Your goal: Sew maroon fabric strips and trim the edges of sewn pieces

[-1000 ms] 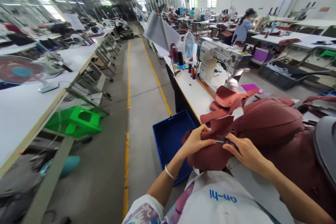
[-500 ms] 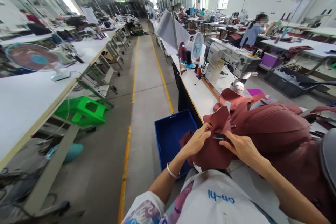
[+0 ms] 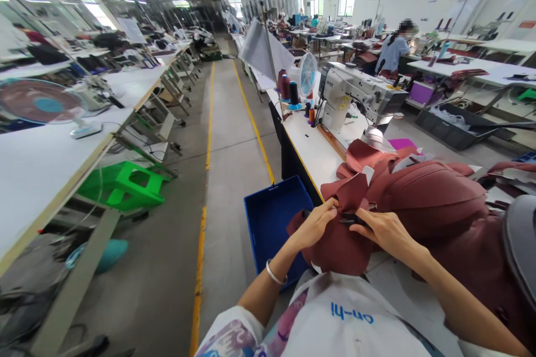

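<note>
My left hand [image 3: 313, 226] pinches the edge of a maroon fabric piece [image 3: 335, 242] at the near end of the white work table [image 3: 312, 152]. My right hand [image 3: 383, 231] is closed on a small dark tool [image 3: 350, 217], which looks like thread snips, with its tip at the fabric right beside my left fingers. A large pile of maroon garments [image 3: 435, 201] lies just behind both hands. A white sewing machine [image 3: 349, 95] stands further back on the table.
A blue plastic bin [image 3: 272, 220] sits on the floor left of the table. A small fan [image 3: 307, 73] and thread cones [image 3: 288, 89] stand behind the machine. A green stool [image 3: 123, 185] is under the left bench. A person [image 3: 393, 47] works far back.
The fabric flap has been turned and pressed lower between my hands. My right hand with the tool has moved slightly left toward my left fingers. The view has shifted a little.
</note>
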The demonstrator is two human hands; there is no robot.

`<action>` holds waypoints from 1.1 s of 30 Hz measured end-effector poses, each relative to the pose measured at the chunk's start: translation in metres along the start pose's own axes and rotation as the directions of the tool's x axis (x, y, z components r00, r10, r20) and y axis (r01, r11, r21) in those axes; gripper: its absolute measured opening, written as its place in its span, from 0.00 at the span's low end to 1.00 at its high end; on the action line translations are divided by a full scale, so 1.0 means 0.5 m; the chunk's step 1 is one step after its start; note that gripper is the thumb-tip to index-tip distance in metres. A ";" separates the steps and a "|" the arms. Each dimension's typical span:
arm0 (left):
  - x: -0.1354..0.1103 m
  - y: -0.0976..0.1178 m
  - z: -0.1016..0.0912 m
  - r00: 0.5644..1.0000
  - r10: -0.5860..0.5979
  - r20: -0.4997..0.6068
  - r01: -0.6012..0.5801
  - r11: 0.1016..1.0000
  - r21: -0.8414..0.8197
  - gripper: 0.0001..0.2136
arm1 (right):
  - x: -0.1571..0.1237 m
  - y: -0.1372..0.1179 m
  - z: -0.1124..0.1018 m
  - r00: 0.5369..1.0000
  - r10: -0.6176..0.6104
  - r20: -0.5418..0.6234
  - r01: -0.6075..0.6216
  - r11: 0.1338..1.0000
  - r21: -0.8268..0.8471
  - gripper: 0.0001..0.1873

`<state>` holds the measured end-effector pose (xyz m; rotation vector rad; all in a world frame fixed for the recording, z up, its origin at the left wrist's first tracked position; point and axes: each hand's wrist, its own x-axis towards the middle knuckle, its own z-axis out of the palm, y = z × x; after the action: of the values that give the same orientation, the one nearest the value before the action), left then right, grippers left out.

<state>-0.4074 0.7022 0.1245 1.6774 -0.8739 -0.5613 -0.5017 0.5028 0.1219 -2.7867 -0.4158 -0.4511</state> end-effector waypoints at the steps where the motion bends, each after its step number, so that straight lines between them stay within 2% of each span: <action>1: 0.001 0.000 0.001 1.000 0.008 0.001 -0.008 1.000 -0.008 0.13 | 0.001 0.002 0.000 1.000 -0.004 0.002 0.004 1.000 0.002 0.21; 5: 0.002 -0.001 0.004 1.000 0.021 0.002 -0.021 1.000 -0.017 0.12 | -0.004 0.010 0.003 0.999 0.011 -0.030 -0.011 1.000 0.020 0.18; 8: 0.000 0.003 -0.006 0.999 0.013 -0.032 -0.012 1.000 0.016 0.12 | -0.019 0.018 0.005 0.978 0.127 -0.162 -0.110 0.988 0.112 0.18; 11: 0.000 0.011 -0.026 0.996 0.018 -0.092 -0.014 0.999 0.044 0.14 | -0.028 0.016 0.012 0.898 0.364 -0.246 -0.300 0.917 0.263 0.17; 13: 0.001 0.018 -0.037 0.995 0.034 -0.096 -0.028 0.998 0.060 0.14 | -0.021 0.002 0.016 0.837 0.481 -0.261 -0.365 0.846 0.389 0.19; 15: 0.002 0.024 -0.041 0.988 0.077 -0.131 -0.064 0.993 0.104 0.15 | -0.001 -0.023 0.016 0.774 0.543 -0.326 -0.329 0.785 0.525 0.20; 17: -0.003 0.027 -0.033 0.957 0.181 -0.227 -0.135 0.969 0.205 0.17 | 0.027 -0.053 0.011 0.691 0.577 -0.436 -0.239 0.751 0.615 0.21; 19: -0.013 0.024 -0.014 0.915 0.301 -0.268 -0.208 0.922 0.328 0.29 | 0.056 -0.078 0.003 0.630 0.584 -0.511 -0.174 0.748 0.640 0.19; 21: -0.022 0.015 0.011 0.907 0.357 -0.224 -0.247 0.880 0.405 0.46 | 0.082 -0.094 -0.002 0.609 0.575 -0.546 -0.148 0.758 0.635 0.19; 22: -0.025 0.008 0.024 0.905 0.359 -0.229 -0.243 0.877 0.415 0.49 | 0.093 -0.098 -0.002 0.618 0.563 -0.548 -0.137 0.764 0.631 0.19; 23: -0.024 0.001 0.034 0.898 0.350 -0.266 -0.226 0.887 0.403 0.47 | 0.103 -0.098 -0.001 0.645 0.541 -0.539 -0.122 0.769 0.627 0.18; 27: -0.002 -0.012 0.039 0.835 0.196 -0.514 -0.139 0.979 0.148 0.18 | 0.130 -0.076 0.003 0.848 0.351 -0.397 -0.031 0.781 0.624 0.16; 30: 0.018 -0.011 0.017 0.817 0.076 -0.572 -0.096 0.995 -0.004 0.07 | 0.133 -0.044 -0.009 0.920 0.251 -0.300 -0.013 0.787 0.616 0.14; 33: 0.030 -0.015 -0.001 0.811 -0.012 -0.586 -0.065 0.992 -0.110 0.10 | 0.115 -0.017 -0.022 0.982 0.085 -0.168 0.024 0.828 0.560 0.12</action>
<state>-0.3958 0.6916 0.1185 1.5832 -0.3943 -0.0511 -0.4551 0.5207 0.1536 -2.1533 -0.3842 -0.4837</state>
